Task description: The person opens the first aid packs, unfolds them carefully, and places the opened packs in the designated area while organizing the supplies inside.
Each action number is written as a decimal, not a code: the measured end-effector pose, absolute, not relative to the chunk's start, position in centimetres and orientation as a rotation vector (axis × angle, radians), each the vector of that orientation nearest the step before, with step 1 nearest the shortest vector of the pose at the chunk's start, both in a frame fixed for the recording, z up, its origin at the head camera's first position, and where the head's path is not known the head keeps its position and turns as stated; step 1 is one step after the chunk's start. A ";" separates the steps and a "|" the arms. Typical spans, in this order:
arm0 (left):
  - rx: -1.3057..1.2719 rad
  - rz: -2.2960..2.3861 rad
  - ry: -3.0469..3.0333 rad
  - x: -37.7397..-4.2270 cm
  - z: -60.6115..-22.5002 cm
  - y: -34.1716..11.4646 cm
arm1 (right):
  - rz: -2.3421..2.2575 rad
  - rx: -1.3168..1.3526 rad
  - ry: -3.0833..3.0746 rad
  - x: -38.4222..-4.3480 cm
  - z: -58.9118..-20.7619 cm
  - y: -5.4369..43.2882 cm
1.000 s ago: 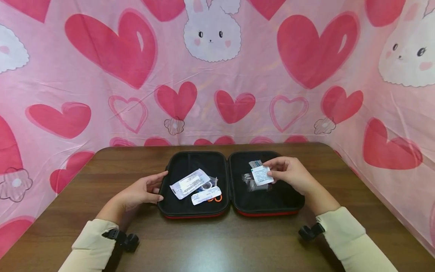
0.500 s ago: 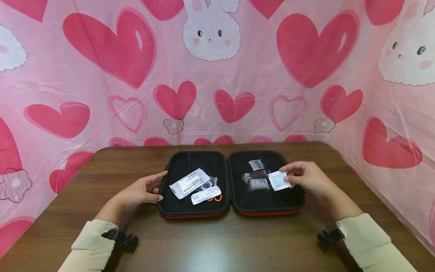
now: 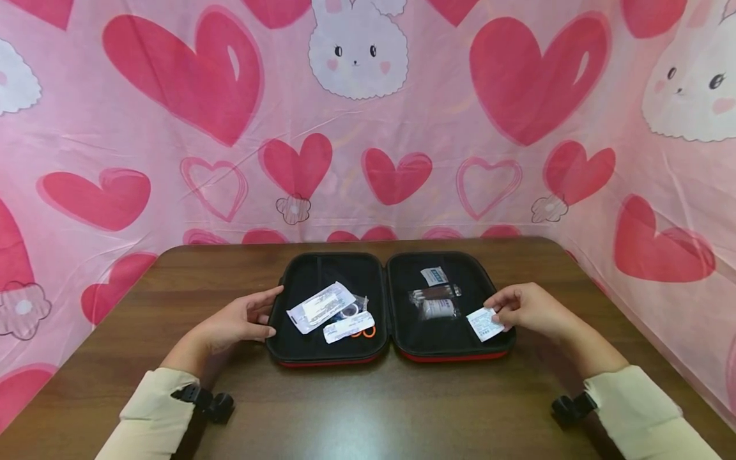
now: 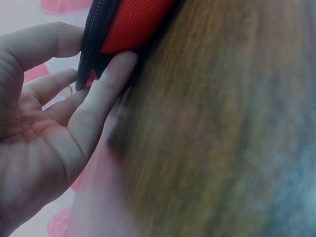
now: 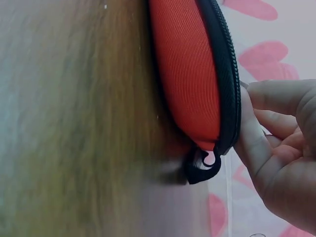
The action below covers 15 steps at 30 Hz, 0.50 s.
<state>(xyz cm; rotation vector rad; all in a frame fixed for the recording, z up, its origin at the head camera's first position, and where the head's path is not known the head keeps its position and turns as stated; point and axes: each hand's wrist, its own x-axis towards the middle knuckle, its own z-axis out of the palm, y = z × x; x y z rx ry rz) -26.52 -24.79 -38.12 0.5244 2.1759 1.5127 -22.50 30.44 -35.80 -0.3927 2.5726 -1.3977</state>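
Head view, working left to right. Left hand [image 3: 232, 326] at the outer edge of a case [image 3: 330, 352], fingers and thumb spread, tips touching the rim; the left wrist view shows the thumb against the red shell, beside the zip. The case lies open on a wooden table [image 3: 356, 415], black inside, red outside. Left half: a long pale packet [image 3: 321, 307] lies slanted, printed with a block of lines (too small to read). Beside it, a clear bag [image 3: 352, 309] with something round and white; just below, a narrow pale packet [image 3: 348, 327], faint print, illegible; orange loops [image 3: 370, 331] show from beneath it.

Right half: a small white-and-blue packet [image 3: 434, 276], its lettering too small to make out; below it, clear-wrapped thin sticks [image 3: 434, 293], then a clear-wrapped white roll [image 3: 439, 309]. Farther right, near the outer front corner, a square white packet [image 3: 483, 324] with rows of bluish print (unreadable), pinched between thumb and fingers of the right hand [image 3: 531, 312].
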 end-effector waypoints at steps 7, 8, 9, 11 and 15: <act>0.511 1.518 2.175 -26.5 -38.1 -24.8 | -1.386 -0.397 2.527 -22.6 -36.0 29.4; 0.515 1.516 2.177 -26.5 -38.1 -24.8 | -1.393 -0.404 2.520 -22.6 -36.1 29.2; 0.512 1.515 2.180 -26.5 -38.1 -24.8 | -1.400 -0.409 2.514 -22.7 -36.1 29.1; 0.509 1.513 2.185 -26.5 -38.0 -24.8 | -1.411 -0.414 2.506 -22.6 -36.2 28.7; 0.507 1.512 2.192 -26.4 -38.0 -24.8 | -1.362 -0.360 2.558 -22.6 -36.3 27.9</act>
